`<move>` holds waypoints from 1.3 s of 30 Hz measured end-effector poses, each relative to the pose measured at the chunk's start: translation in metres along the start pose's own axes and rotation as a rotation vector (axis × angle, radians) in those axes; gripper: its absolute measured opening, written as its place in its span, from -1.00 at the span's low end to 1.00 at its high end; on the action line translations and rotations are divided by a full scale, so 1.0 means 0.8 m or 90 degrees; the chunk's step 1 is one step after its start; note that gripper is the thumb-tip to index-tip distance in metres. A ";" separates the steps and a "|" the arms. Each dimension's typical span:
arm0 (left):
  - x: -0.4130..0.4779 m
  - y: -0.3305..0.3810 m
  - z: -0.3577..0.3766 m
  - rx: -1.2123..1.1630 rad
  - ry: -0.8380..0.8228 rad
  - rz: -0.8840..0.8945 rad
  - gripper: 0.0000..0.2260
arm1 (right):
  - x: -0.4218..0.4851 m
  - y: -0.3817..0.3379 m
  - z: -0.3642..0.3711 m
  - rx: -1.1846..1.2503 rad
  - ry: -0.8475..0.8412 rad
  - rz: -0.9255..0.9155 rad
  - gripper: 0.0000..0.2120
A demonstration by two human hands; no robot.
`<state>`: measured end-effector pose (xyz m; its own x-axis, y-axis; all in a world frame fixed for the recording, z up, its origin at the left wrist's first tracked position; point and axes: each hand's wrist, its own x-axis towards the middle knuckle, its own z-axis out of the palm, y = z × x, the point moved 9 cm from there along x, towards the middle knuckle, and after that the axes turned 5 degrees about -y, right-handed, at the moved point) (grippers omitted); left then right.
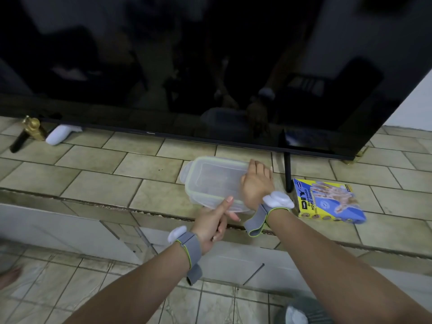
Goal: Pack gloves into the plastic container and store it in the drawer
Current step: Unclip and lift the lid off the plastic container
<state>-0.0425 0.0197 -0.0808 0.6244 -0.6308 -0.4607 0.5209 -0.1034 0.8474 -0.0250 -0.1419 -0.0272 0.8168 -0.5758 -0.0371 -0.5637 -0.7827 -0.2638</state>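
Note:
A clear plastic container with a green-rimmed lid sits on the tiled counter, in front of the television. My right hand rests on its right end, fingers over the lid edge. My left hand grips the container's near edge, thumb on top. A yellow and blue packet of disposable gloves lies flat on the counter to the right, apart from both hands. White drawer fronts run below the counter edge and look closed.
A large black television stands behind the container; its thin black foot is between container and glove packet. A white remote and a gold ornament lie far left. A foot shows on the floor at lower left.

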 end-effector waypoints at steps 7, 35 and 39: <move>-0.019 0.001 0.001 0.132 -0.023 -0.087 -0.35 | 0.001 0.001 0.001 0.021 0.023 0.018 -0.36; 0.009 0.227 -0.157 0.381 0.330 0.296 -0.74 | -0.033 0.056 -0.090 0.597 0.129 0.118 -0.78; -0.006 0.233 -0.191 0.122 0.296 0.292 -0.76 | -0.026 -0.003 -0.113 0.715 0.141 -0.048 -0.88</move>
<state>0.1406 0.1214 0.0393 0.9652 -0.2510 -0.0730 0.0582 -0.0661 0.9961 -0.0520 -0.1492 0.0609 0.7415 -0.6524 0.1566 0.0043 -0.2289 -0.9734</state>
